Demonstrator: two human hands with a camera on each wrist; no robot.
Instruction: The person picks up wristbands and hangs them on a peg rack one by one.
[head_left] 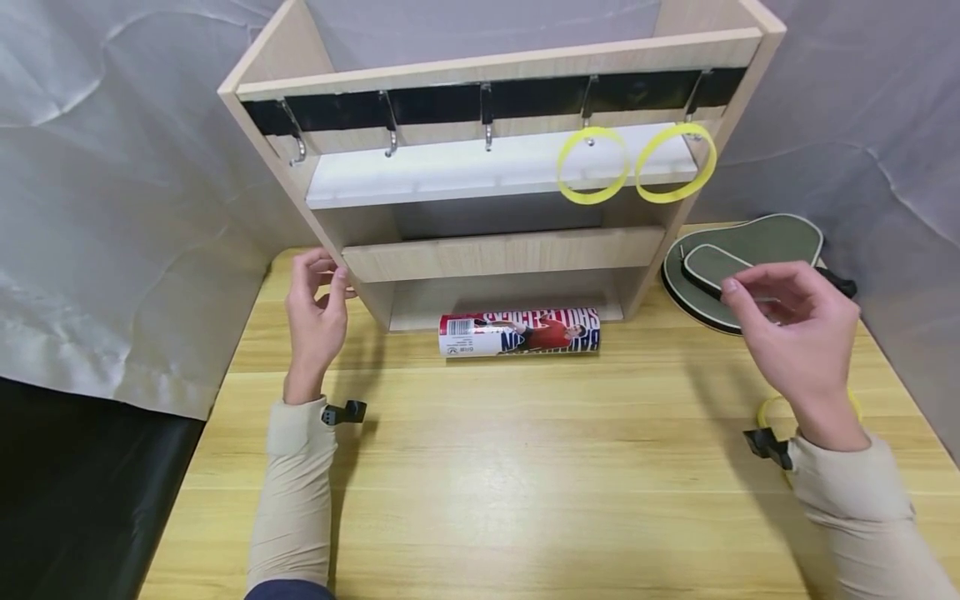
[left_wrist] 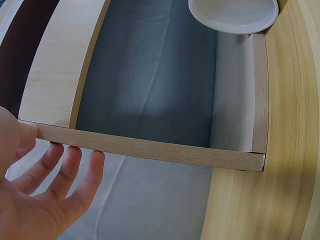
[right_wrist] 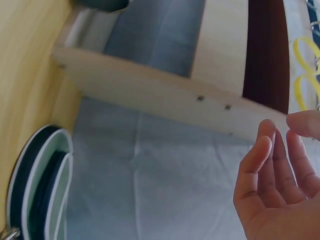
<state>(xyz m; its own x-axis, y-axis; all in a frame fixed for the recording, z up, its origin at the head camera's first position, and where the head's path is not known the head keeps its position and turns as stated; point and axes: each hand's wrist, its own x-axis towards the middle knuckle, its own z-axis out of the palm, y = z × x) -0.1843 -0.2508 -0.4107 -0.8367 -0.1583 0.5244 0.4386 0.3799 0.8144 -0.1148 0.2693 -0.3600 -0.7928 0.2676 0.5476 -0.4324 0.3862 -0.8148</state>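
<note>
A wooden rack [head_left: 502, 254] with a black strip and several metal hooks stands at the back of the table. My left hand [head_left: 318, 312] holds its left side panel, thumb at the front edge and fingertips [left_wrist: 95, 160] against the outer face. My right hand [head_left: 806, 333] hovers off to the right, in front of the slippers, its fingers loosely bent around nothing. One yellow ring [head_left: 588, 198] hangs near the right hooks, with another yellow ring [head_left: 675, 195] beside it. A printed shuttlecock tube [head_left: 517, 333] lies on its side at the rack's foot.
Grey-green slippers [head_left: 780, 237] lie stacked right of the rack. More yellow ring [head_left: 765, 410] shows on the table [head_left: 525, 467], partly hidden by my right wrist. Grey cloth [head_left: 135, 192] hangs behind and at both sides.
</note>
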